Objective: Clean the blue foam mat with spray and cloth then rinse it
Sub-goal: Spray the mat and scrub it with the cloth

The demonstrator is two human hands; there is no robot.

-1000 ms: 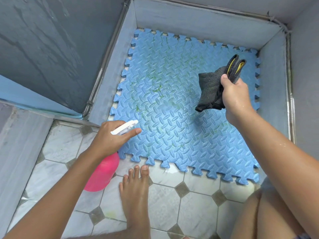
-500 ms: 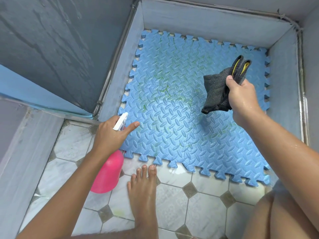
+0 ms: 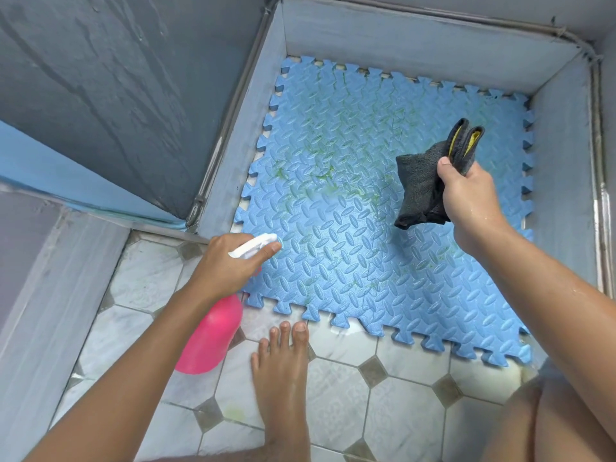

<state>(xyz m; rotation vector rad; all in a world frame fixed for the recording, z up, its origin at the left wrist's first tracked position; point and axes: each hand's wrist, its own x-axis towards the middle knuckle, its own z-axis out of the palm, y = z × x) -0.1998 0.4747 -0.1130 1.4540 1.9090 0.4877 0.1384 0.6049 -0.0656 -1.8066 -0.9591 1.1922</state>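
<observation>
The blue foam mat lies flat in a walled corner, with green smears across its middle and a pale mist over its left centre. My left hand grips a pink spray bottle by its white trigger head, the nozzle pointing over the mat's near-left corner. My right hand holds a dark grey cloth with a yellow inner side bunched above the mat's right half, clear of the surface.
Grey walls close in the mat at the back, left and right. White marble tiles with dark diamond insets cover the near floor. My bare foot stands just before the mat's front edge, and a knee shows at bottom right.
The spray head has swung from tilted up to pointing level at the mat, and a pale mist now hangs over the mat. The cloth hand has barely moved.
</observation>
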